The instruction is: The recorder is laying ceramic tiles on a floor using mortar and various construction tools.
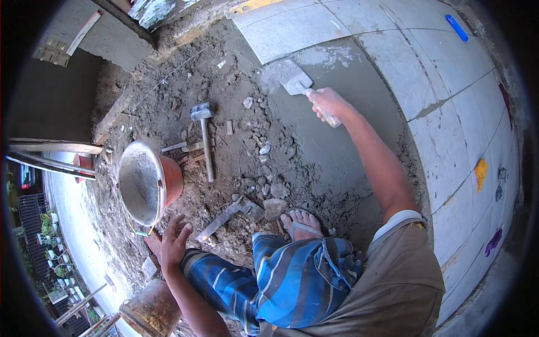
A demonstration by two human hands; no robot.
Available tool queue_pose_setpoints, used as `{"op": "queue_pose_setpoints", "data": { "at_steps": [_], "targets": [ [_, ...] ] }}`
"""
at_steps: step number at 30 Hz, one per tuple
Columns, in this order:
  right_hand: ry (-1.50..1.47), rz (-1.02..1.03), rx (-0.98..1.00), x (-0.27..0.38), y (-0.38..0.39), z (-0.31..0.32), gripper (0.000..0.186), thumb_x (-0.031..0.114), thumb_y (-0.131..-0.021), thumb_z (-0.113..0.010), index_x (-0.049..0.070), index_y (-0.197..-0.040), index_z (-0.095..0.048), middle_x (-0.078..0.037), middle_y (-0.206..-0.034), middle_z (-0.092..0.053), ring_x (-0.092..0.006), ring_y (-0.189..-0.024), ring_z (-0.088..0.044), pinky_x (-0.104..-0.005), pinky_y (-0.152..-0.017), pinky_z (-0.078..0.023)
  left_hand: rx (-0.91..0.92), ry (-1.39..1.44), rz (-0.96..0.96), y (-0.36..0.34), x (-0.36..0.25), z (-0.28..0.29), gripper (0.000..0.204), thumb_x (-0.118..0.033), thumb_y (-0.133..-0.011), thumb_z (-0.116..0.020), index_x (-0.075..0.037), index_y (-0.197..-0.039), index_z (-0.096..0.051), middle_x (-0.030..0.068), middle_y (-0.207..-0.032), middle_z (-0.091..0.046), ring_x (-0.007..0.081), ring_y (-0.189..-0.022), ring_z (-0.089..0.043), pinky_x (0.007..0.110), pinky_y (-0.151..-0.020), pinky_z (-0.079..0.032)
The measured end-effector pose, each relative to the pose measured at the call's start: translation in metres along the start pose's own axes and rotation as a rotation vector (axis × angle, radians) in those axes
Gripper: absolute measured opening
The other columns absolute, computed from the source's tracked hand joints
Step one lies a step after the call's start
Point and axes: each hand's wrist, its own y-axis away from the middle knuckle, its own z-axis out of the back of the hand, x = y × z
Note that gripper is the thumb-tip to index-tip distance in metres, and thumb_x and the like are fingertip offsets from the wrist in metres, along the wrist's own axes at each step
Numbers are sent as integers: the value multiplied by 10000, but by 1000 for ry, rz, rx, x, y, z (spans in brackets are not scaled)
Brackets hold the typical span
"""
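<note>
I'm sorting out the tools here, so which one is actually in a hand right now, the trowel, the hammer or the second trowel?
The trowel on the wet mortar: the right hand grips its handle. The hammer and second trowel lie loose on the rubble.

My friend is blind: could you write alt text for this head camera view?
A crouching person's right hand presses a trowel onto wet grey mortar beside laid tiles. The left hand rests on rubble near an orange bucket and hammer.

R hand (328,105) fisted, arm extended; L hand (171,242) splayed flat.
</note>
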Motion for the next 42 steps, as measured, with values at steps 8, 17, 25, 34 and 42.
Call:
{"op": "queue_pose_setpoints", "data": {
  "at_steps": [8, 17, 25, 34, 42],
  "targets": [
    [-156, -82, -244, -14, -17, 120, 343, 424, -1021, -636, 81, -1027, -618, -21, -777, -595, -135, -603, -554, -332, -535, -481, -57, 22, -62, 13, 12, 3, 566, -262, -999, -719, 5, -1466, -543, 153, -1178, -711, 219, -1099, -668, 353, -987, -519],
    [-286, 4, -438, -49, 17, 126, 392, 468, -1014, -632, 78, -1045, -625, -17, -776, -607, -124, -582, -566, -327, -513, -489, -111, -197, -114, 24, -12, 0, 583, -273, -966, -751, -7, -1450, -562, 177, -1181, -732, 258, -1070, -711, 378, -939, -560],
    [-40, -49, -338, -43, 91, 68, 432, 470, -1045, -577, 43, -1101, -608, -19, -770, -577, -107, -566, -553, -307, -486, -480, -7, -615, -151, 47, -42, -14, 720, -340, -894, -800, -101, -1513, -520, 224, -1315, -683, 371, -1171, -687, 470, -1011, -535],
    [50, -79, -180, -22, 103, 2, 332, 382, -1071, -576, 54, -1030, -611, -3, -741, -573, -100, -541, -536, -297, -476, -459, -114, -587, -525, 54, -122, -36, 723, -369, -887, -799, -106, -1500, -519, 251, -1253, -684, 458, -1138, -664, 533, -946, -540],
    [298, 96, 104, 57, 144, -114, 286, 359, -1063, -571, 79, -1085, -630, 15, -721, -549, -84, -504, -496, -267, -454, -404, 130, -641, -478, 61, -49, -41, 662, -429, -876, -761, -41, -1381, -581, 217, -1243, -684, 409, -1144, -671, 515, -970, -538]
  ]
}}
